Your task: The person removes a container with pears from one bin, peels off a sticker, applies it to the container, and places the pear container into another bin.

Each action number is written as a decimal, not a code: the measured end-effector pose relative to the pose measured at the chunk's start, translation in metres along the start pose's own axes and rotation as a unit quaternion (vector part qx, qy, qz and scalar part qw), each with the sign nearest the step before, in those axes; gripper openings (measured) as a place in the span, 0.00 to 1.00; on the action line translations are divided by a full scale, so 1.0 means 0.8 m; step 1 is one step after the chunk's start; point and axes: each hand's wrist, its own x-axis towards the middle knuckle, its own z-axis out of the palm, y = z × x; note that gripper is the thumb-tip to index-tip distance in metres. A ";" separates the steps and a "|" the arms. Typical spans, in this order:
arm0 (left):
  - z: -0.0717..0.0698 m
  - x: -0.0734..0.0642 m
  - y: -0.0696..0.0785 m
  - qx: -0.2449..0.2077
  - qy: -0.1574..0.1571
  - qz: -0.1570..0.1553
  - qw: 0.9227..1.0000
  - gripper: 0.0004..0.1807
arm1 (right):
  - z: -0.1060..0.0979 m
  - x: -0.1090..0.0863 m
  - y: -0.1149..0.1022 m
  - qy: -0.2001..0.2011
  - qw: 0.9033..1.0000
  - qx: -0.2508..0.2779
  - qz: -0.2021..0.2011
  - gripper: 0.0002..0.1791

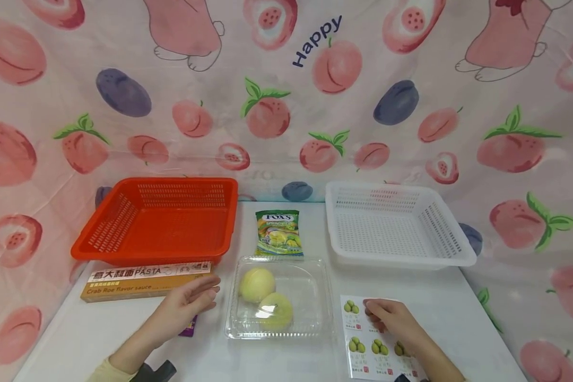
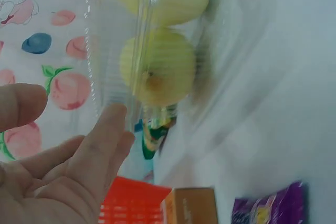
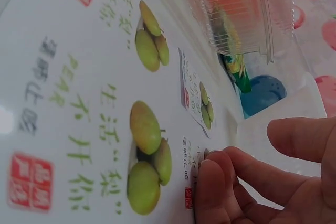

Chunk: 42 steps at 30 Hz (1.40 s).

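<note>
A left hand (image 1: pixel 191 300), its fingers extended and its thumb apart from them, hovers just beside a clear, rectangular plastic box (image 1: pixel 310 297) on a white surface (image 1: pixel 267 363). Inside the closed box, toward its left, sit two round, pale yellow-green fruits (image 1: pixel 258 285). At right, a right hand (image 1: pixel 395 318) bends its fingers down to a white sheet of pear-printed labels (image 1: pixel 369 339), which lies flat beside the box; the thumb stands apart from the fingers. A shiny purple packet (image 1: pixel 189 329) shows partly from behind the left hand, near a long brown-and-white pasta carton (image 1: pixel 138 284). Farther back, a green-and-yellow FOX'S candy bag (image 1: pixel 279 233) lies between a red, slotted plastic basket (image 1: pixel 176 228) and a white, slotted plastic basket (image 1: pixel 377 228), before a pink, fruit-printed cloth (image 1: pixel 277 170).
</note>
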 end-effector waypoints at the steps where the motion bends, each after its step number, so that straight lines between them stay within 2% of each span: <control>1: 0.002 0.002 -0.002 -0.008 -0.002 -0.004 1.000 0.31 | 0.000 0.000 0.001 0.001 1.000 -0.001 0.000 0.23; 9: 0.018 0.010 -0.014 -0.045 -0.018 -0.052 0.997 0.35 | 0.001 0.001 0.004 0.008 1.000 -0.010 -0.006 0.21; 12: 0.024 0.013 -0.018 -0.052 -0.021 -0.060 0.997 0.36 | 0.004 0.000 0.003 0.014 0.999 -0.028 -0.011 0.22; 15: 0.030 0.014 -0.020 -0.056 -0.015 -0.072 0.996 0.37 | 0.009 -0.002 -0.001 0.025 0.998 -0.056 -0.017 0.23; 19: 0.037 0.016 -0.018 -0.059 0.003 -0.112 0.992 0.37 | 0.017 -0.004 -0.002 0.046 0.995 -0.086 -0.025 0.23; 23: 0.041 0.018 -0.018 -0.080 0.006 -0.138 0.987 0.37 | 0.024 -0.005 -0.001 0.066 0.989 -0.117 -0.057 0.21; 28: 0.041 0.019 -0.018 -0.100 -0.010 -0.146 0.984 0.39 | 0.029 -0.008 -0.005 0.090 0.973 -0.181 -0.114 0.22; 31: 0.041 0.019 -0.018 -0.102 -0.015 -0.145 0.984 0.40 | 0.032 -0.009 -0.008 0.099 0.965 -0.208 -0.126 0.23; 35: 0.041 0.017 -0.017 -0.105 -0.019 -0.145 0.984 0.40 | 0.037 -0.009 -0.010 0.102 0.960 -0.230 -0.123 0.22; 42: 0.043 0.016 -0.019 -0.114 -0.017 -0.145 0.983 0.40 | 0.040 -0.012 -0.012 0.102 0.957 -0.241 -0.127 0.20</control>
